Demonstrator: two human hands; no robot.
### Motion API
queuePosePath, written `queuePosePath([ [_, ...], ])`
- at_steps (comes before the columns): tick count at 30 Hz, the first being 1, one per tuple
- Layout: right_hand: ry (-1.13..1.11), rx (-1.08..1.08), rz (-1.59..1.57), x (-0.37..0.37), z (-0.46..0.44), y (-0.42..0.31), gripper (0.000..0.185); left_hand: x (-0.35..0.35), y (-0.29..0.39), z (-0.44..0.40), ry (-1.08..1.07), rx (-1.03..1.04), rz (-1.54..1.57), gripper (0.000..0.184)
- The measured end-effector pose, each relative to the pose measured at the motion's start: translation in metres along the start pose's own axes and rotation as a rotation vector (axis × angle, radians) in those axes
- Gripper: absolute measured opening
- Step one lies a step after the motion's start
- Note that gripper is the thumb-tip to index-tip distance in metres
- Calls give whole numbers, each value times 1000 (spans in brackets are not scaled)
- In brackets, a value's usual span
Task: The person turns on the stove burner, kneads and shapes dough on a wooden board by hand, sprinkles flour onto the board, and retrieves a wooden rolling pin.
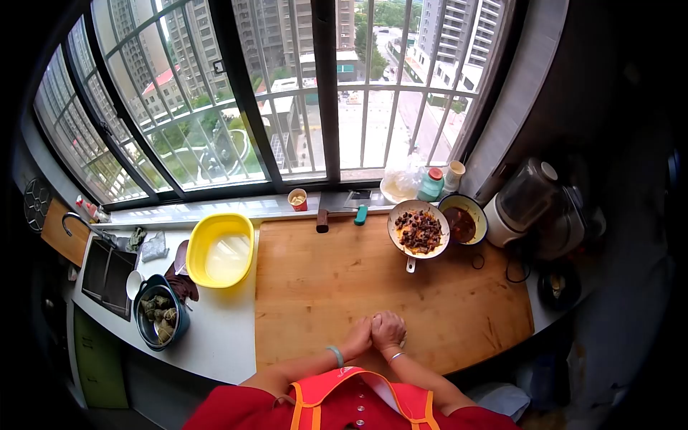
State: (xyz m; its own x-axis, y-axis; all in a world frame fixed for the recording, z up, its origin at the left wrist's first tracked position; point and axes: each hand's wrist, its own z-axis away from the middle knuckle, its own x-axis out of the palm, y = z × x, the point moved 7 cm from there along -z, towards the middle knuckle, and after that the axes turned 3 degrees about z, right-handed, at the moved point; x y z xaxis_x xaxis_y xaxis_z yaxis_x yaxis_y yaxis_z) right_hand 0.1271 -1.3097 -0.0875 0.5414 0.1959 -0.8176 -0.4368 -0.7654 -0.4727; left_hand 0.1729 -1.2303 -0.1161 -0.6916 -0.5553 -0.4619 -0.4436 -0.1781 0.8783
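My left hand [357, 338], with a pale green bangle at its wrist, meets my right hand [388, 330] near the front edge of a large wooden board [322, 287]. A silver bangle circles the right wrist. Both hands are closed and pressed together, fingers curled. Whatever lies inside them, if anything, is hidden. Farther back on the board stands a white pan [411, 264] of dark diced filling, its short handle towards me. Beside it is a bowl [481, 239] with dark sauce.
A yellow basin [251, 269] stands left of the board. Beyond it are a dark blue bucket [183, 326] of leaf-wrapped bundles and a sink [107, 269]. A brown block [322, 221], a teal object [360, 215] and a paper cup [297, 200] line the back. A blender-like appliance [527, 201] stands right.
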Motion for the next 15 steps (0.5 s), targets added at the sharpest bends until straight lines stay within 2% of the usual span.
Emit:
queuePosePath([
  [5,-2,79,12,13,-30,22,25,24,-38,-37,-162,-87,-109,26],
  [8,-5,251,-16,20,-43,38,28,30,-42,-58,-235,-26,158,20],
  [9,-30,308,-42,18,-48,40,30,42,-71,-60,-177,-40,175,17],
  [10,-70,387,-65,18,-51,45,29,47,-80,-63,-234,-48,147,16],
  [11,-46,408,-74,20,-54,51,30,50,-84,-72,-285,-50,119,16],
  [13,-139,519,-97,26,-59,62,34,45,-68,-88,-316,-56,182,16],
  [15,-123,577,-127,28,-63,69,35,36,-44,-103,-367,-37,-77,16],
])
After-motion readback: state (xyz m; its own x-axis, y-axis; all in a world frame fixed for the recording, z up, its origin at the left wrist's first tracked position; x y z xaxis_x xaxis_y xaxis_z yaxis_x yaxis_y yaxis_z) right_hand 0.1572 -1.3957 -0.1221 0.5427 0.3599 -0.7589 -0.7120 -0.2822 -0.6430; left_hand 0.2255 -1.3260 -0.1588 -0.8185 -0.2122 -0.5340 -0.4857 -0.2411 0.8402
